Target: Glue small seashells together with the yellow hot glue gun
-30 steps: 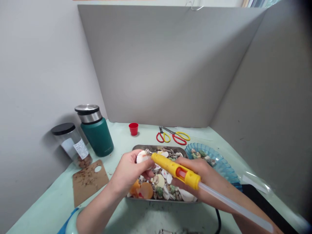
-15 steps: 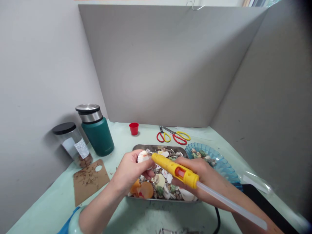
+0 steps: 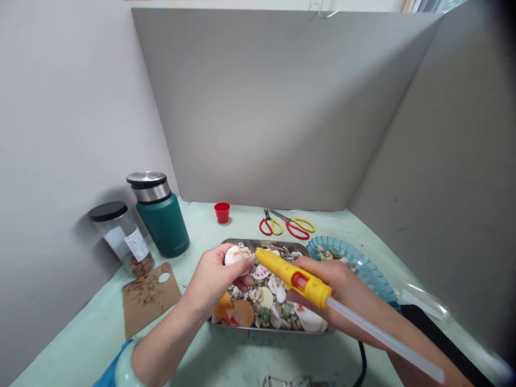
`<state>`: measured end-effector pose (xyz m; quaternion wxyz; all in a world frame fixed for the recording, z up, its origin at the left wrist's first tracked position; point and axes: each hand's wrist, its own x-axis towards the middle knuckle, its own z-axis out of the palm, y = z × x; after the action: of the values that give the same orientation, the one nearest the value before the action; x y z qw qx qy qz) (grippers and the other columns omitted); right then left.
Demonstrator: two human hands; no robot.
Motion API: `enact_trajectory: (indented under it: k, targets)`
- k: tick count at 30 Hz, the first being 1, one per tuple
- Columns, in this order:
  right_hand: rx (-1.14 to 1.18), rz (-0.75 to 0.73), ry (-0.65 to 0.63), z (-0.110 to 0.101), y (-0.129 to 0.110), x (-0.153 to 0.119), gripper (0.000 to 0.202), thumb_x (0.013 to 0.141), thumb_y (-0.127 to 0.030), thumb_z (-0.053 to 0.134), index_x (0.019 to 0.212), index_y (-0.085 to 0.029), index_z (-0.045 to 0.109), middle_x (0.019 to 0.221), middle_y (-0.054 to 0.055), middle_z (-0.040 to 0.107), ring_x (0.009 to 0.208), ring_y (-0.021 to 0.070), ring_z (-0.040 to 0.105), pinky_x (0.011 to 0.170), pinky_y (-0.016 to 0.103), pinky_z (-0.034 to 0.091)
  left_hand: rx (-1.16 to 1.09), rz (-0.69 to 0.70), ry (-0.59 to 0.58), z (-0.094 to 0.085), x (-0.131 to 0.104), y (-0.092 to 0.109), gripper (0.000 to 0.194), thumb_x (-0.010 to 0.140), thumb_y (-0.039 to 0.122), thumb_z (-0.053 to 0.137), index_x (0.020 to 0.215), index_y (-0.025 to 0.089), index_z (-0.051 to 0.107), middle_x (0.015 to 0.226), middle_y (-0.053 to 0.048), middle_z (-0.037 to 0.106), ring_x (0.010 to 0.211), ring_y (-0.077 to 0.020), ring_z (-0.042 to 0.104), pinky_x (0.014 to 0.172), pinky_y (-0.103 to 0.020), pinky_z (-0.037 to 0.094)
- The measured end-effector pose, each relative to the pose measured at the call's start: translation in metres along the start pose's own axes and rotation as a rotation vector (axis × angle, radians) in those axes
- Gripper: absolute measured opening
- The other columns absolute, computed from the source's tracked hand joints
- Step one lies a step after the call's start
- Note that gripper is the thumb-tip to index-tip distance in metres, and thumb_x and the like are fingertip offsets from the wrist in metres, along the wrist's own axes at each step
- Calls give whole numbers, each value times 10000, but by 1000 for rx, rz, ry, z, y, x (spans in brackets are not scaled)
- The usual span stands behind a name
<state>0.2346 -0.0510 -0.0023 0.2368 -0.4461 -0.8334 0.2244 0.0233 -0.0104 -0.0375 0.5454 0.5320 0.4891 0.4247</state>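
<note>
My left hand [image 3: 215, 274] is closed on a white scallop shell [image 3: 236, 255], pinched between thumb and fingers over the left part of the metal tray [image 3: 274, 330]. My right hand [image 3: 322, 279] grips a yellow hot glue gun [image 3: 288, 271], with a long translucent glue stick [image 3: 382, 339] sticking out of its back end. The gun's front end points at the shell, a little to its right; its tip is hard to make out. Below both hands, the tray holds many shells and small stones, among them an orange shell [image 3: 243, 313].
A blue scalloped plate [image 3: 373, 274] with stones stands right of the tray. Behind lie two pairs of scissors [image 3: 298, 228] and a red cup [image 3: 222, 213]. Leftward are a green bottle [image 3: 163, 226], a clear jar [image 3: 124, 242] and brown cardboard [image 3: 151, 301]. A black cord [image 3: 362, 363] runs near the front.
The glue gun's front end has drawn back slightly to the right, opening a gap from the shell. The shell has shifted slightly left and up in my left hand.
</note>
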Motion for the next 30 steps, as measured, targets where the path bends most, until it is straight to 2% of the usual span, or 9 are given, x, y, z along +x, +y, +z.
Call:
enact_trajectory:
  k: [5,12,15,18,23,27,30]
  targets:
    - [15,39,-38,-2,-4,0,145,817,-83,475,743,-208,473,640,-48,452,564,100,416,493,217,335,-19,6,-12,0,1,-1,156,717,284,631,749,141,577,531,-10,636,473,-101,569,483,-204,460]
    - [11,19,-25,4,5,0,143,839,-233,526,724,-217,444,625,-46,439,542,107,413,480,231,322,15,26,-8,2,-2,2,128,730,258,625,737,149,559,530,4,635,493,-91,564,495,-187,451]
    - [17,17,-15,3,7,1,169,836,-303,550,729,-216,450,653,-43,473,554,107,435,500,233,343,52,29,10,3,-4,4,118,729,249,620,716,155,550,529,5,638,506,-93,563,506,-186,445]
    - [35,33,-29,2,10,1,150,843,-307,546,751,-216,470,695,-39,520,579,107,470,521,231,360,94,37,18,2,-5,5,109,728,250,611,707,161,552,545,1,648,530,-102,570,518,-190,441]
    - [56,54,-62,1,14,2,210,836,-385,563,749,-214,476,705,-35,539,589,113,478,521,238,352,202,100,46,1,-4,5,90,737,257,590,729,168,578,555,9,644,553,-112,566,547,-204,439]
    - [63,45,-58,2,13,2,194,829,-358,573,741,-218,471,682,-41,511,570,108,452,510,233,340,246,118,64,1,-4,4,96,735,272,578,711,179,578,549,14,646,557,-122,570,552,-212,438]
    - [37,17,-38,4,9,0,131,834,-233,548,728,-217,472,634,-51,468,545,99,420,495,227,318,282,118,112,1,-4,3,97,725,280,575,698,186,582,538,20,643,559,-130,575,541,-213,431]
